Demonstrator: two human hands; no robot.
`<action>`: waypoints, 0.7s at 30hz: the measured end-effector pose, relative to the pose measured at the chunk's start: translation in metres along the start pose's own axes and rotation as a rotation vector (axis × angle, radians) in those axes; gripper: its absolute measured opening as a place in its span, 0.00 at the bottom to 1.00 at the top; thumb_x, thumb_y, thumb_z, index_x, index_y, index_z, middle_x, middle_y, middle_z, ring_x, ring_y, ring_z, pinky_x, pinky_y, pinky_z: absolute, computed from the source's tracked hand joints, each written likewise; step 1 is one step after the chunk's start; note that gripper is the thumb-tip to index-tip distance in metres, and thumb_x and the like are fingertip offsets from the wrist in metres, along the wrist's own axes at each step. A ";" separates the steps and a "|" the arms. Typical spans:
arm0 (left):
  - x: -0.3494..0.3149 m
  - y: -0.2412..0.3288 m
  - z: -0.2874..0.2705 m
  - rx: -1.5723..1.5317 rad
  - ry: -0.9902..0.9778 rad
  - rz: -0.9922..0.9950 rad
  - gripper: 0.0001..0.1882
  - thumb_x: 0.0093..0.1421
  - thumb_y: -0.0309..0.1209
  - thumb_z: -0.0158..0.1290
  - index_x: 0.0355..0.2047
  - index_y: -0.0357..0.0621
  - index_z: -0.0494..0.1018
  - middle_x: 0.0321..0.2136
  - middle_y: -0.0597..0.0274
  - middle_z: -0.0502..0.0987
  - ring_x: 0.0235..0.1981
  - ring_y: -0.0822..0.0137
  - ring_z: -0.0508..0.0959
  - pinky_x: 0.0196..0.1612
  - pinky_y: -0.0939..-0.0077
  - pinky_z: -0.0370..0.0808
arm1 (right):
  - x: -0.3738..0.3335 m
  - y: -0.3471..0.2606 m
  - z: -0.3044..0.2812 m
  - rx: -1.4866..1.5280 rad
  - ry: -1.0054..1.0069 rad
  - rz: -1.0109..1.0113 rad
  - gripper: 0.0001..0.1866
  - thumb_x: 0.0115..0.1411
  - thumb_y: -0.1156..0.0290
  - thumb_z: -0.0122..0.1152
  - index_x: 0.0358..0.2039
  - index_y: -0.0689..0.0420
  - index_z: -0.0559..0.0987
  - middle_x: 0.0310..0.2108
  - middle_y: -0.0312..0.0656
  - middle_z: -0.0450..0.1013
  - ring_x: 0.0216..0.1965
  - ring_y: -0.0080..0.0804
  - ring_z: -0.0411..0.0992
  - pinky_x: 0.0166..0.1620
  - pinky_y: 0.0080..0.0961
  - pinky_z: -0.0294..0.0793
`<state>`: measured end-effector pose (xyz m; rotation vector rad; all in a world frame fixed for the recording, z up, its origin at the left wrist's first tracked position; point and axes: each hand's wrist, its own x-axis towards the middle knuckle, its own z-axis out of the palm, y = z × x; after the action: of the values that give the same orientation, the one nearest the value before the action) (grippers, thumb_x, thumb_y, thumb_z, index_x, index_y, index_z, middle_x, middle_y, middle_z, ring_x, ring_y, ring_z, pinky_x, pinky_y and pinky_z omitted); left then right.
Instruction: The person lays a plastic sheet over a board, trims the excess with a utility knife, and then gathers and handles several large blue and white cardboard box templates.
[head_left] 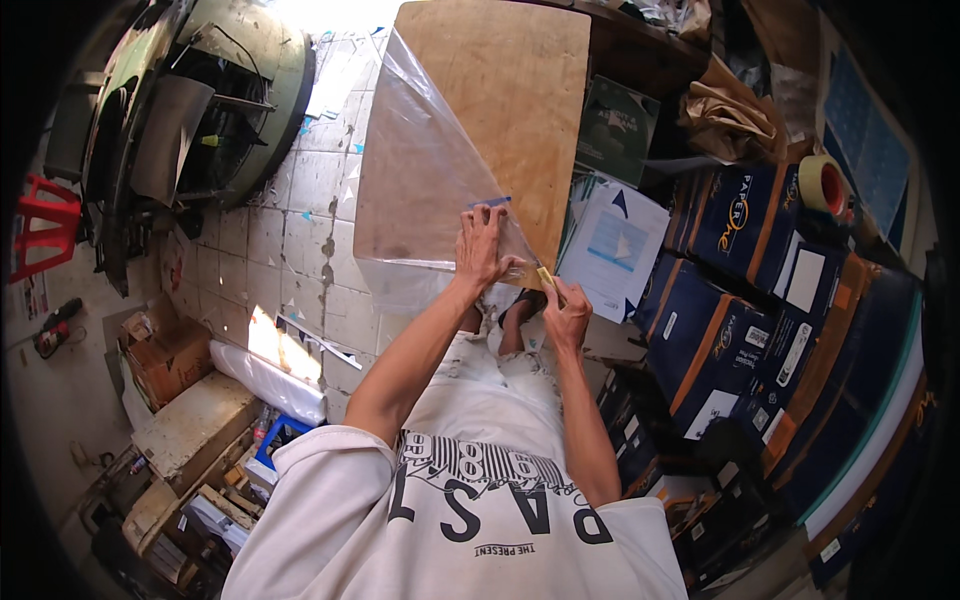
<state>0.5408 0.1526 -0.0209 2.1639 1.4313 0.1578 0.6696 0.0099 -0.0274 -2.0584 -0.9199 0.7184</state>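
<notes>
Plastic sheet (415,190), beneath left hand (484,246)

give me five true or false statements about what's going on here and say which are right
1. The left hand is on the clear plastic sheet over the wooden board. True.
2. The right hand is empty. False: it holds a yellow tool near the board's corner closest to the person.
3. A red plastic stool shows at the far left of the view. True.
4. The plastic sheet covers the whole board. False: much of the board's right side is bare.
5. The dark blue boxes are on the person's left. False: they are on the right.
</notes>
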 end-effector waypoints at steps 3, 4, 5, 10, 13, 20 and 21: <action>0.000 0.003 0.000 0.043 0.011 -0.012 0.50 0.31 0.44 0.74 0.55 0.51 0.62 0.53 0.54 0.62 0.56 0.48 0.61 0.52 0.44 0.65 | -0.002 0.006 -0.005 -0.028 0.036 -0.008 0.08 0.57 0.75 0.63 0.38 0.57 0.83 0.24 0.49 0.71 0.26 0.44 0.72 0.30 0.36 0.69; 0.001 0.003 0.000 0.070 0.010 -0.015 0.51 0.31 0.47 0.74 0.55 0.50 0.61 0.55 0.53 0.61 0.59 0.47 0.59 0.54 0.40 0.62 | 0.003 0.004 -0.004 -0.035 0.009 -0.023 0.07 0.57 0.75 0.63 0.37 0.57 0.82 0.24 0.49 0.71 0.26 0.44 0.72 0.31 0.36 0.69; 0.000 0.002 0.003 0.068 0.011 -0.016 0.51 0.31 0.47 0.74 0.55 0.50 0.61 0.55 0.53 0.61 0.59 0.47 0.59 0.54 0.40 0.62 | 0.008 0.002 -0.003 -0.043 -0.017 -0.037 0.07 0.57 0.75 0.63 0.37 0.57 0.82 0.24 0.49 0.71 0.26 0.44 0.72 0.31 0.36 0.69; 0.002 -0.005 0.008 0.069 0.020 -0.085 0.57 0.29 0.51 0.73 0.59 0.51 0.57 0.65 0.51 0.51 0.69 0.44 0.47 0.60 0.23 0.48 | 0.029 -0.017 0.014 0.032 -0.012 -0.072 0.07 0.57 0.75 0.62 0.37 0.57 0.82 0.23 0.49 0.71 0.25 0.44 0.71 0.31 0.36 0.69; 0.002 -0.014 0.009 0.027 0.036 -0.059 0.63 0.27 0.60 0.70 0.62 0.54 0.54 0.67 0.49 0.49 0.70 0.41 0.44 0.60 0.19 0.43 | 0.041 -0.027 0.026 0.020 -0.016 -0.084 0.07 0.57 0.75 0.62 0.37 0.57 0.82 0.23 0.49 0.70 0.25 0.43 0.71 0.31 0.36 0.69; 0.003 -0.015 0.007 0.018 0.054 -0.083 0.68 0.29 0.49 0.72 0.68 0.47 0.45 0.69 0.56 0.48 0.72 0.51 0.44 0.66 0.28 0.44 | 0.094 -0.058 0.069 0.052 0.020 -0.171 0.07 0.57 0.74 0.63 0.37 0.57 0.82 0.22 0.48 0.70 0.24 0.43 0.70 0.30 0.36 0.69; 0.003 -0.017 0.008 0.017 0.058 -0.083 0.69 0.30 0.48 0.72 0.69 0.47 0.44 0.69 0.57 0.47 0.72 0.52 0.44 0.66 0.29 0.43 | 0.104 -0.065 0.077 0.059 0.013 -0.184 0.07 0.57 0.74 0.63 0.37 0.57 0.82 0.22 0.48 0.70 0.24 0.43 0.70 0.30 0.36 0.69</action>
<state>0.5309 0.1570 -0.0364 2.1252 1.5575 0.1802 0.6505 0.1528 -0.0358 -1.8957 -1.0521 0.6249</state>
